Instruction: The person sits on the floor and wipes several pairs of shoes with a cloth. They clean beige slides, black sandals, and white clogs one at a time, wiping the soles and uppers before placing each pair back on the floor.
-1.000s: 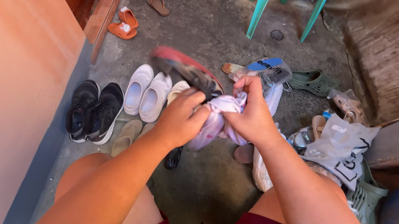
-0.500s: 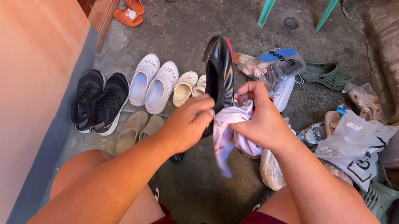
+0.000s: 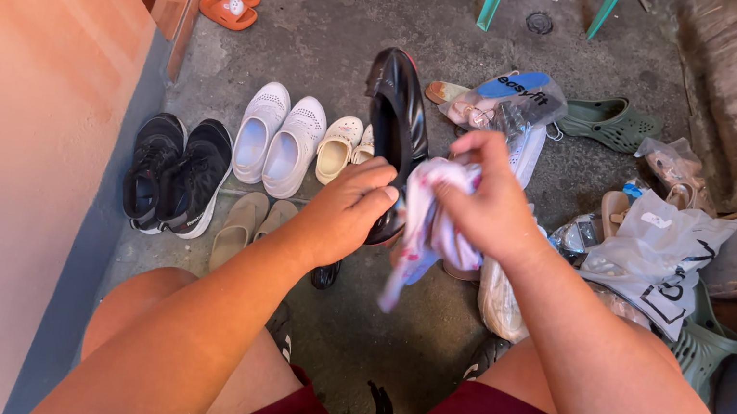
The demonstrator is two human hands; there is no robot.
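- left hand [image 3: 351,206] is closed around the heel end of a glossy black shoe [image 3: 397,124], which is held up off the floor with its toe pointing away from the person.
- right hand [image 3: 484,203] is gripping a bunched pale cloth with pink marks [image 3: 428,231]; the cloth is pressed against the side of the black shoe, and a loose tail of it hangs down below the hand.
- the shoe and cloth are held above a concrete floor [image 3: 345,38], between the person's bare knees.
- on the floor beneath and to the left, a pair of white perforated clogs [image 3: 277,137], a small cream pair [image 3: 338,147], a black trainer pair [image 3: 174,173] and a beige flat pair [image 3: 251,224] are lined up beside an orange wall [image 3: 19,135].
- to the right, clear plastic bags of footwear [image 3: 509,100], a white plastic bag [image 3: 648,259] and green clogs [image 3: 607,124] are scattered.
- judged risk: the shoe is gripped at one end only, and its surface looks slick, so a firm rub from the cloth could twist it out of the left hand and drop it onto the shoes below.
- judged risk: the cloth's hanging tail could brush the gritty floor or snag on the shoe's rim, so dirt could be smeared back onto the shiny surface.
- judged risk: the cloth is only loosely bunched, so it could slip from the fingers mid-stroke.
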